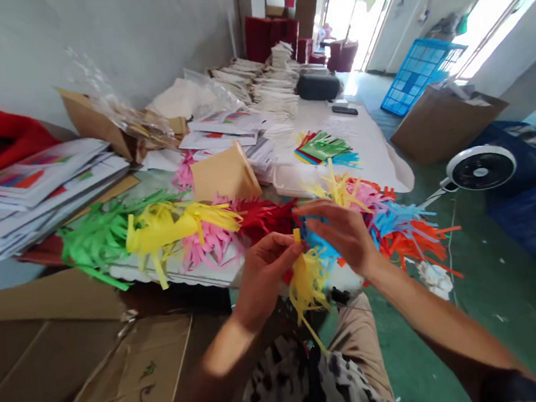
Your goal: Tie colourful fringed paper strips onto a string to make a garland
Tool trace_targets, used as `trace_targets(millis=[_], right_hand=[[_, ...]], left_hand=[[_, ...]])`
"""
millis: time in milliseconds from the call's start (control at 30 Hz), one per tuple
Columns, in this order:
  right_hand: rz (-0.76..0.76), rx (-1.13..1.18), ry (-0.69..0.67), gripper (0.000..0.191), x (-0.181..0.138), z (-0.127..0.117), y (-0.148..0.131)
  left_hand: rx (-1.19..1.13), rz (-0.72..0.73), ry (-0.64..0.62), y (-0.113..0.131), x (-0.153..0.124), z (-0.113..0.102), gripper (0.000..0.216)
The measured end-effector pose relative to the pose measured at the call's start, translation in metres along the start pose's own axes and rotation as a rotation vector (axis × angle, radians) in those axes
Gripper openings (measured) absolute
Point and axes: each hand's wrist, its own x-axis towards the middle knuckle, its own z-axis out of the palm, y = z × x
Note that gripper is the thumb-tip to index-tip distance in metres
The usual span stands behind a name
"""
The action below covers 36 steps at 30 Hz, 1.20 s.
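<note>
At the table's near edge my left hand [272,268] is closed, thumb and fingertips pinching the top of a yellow paper tassel [307,281]. Its fringe hangs down over my lap, with one long strand trailing lower. Just to the right, my right hand [339,231] is open, its fingers stretched out towards the tassel's top; I see nothing in it. A blue fringe [321,250] shows behind and between the hands. Left of them lie dark red fringes [263,218], pink fringes [208,243], a yellow fringed bundle [165,229] and green fringes [98,236].
Orange-red fringes [411,243] overhang the table's right end. Behind stand a tan paper container [221,174], colored strips [324,146] and stacked white bundles [276,84]. Printed packets [29,186] lie left. A cardboard box [124,385] sits low left, a fan [480,171] right.
</note>
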Motion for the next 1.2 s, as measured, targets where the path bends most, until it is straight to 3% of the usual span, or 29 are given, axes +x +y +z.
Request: trace_targets(millis=[100, 167, 333, 467, 667, 967, 1200], right_hand=[[0.069, -0.424, 0.05, 0.03, 0.062, -0.002, 0.033], [0.239, -0.824, -0.099, 0.034, 0.1, 0.005, 0.06], [0.41, -1.004, -0.233, 0.03, 0.149, 0.026, 0.105], [0.441, -1.059, -0.273, 0.028, 0.152, 0.028, 0.116], [0.454, -1.099, -0.286, 0.034, 0.151, 0.029, 0.118], [0.399, -1.135, -0.263, 0.03, 0.153, 0.031, 0.117], [0.274, -1.185, -0.148, 0.043, 0.138, 0.018, 0.097]], left_hand=[[-0.055, -0.023, 0.067, 0.009, 0.008, -0.019, 0.029], [-0.087, -0.011, 0.104, 0.014, 0.012, -0.03, 0.031], [-0.107, 0.026, 0.166, 0.021, 0.01, -0.051, 0.031], [-0.14, 0.013, 0.194, 0.023, 0.001, -0.063, 0.035], [-0.245, -0.131, 0.247, 0.028, -0.017, -0.071, 0.027], [-0.179, -0.083, 0.357, 0.031, -0.046, -0.088, 0.031], [-0.103, -0.018, 0.34, 0.03, -0.043, -0.078, 0.028]])
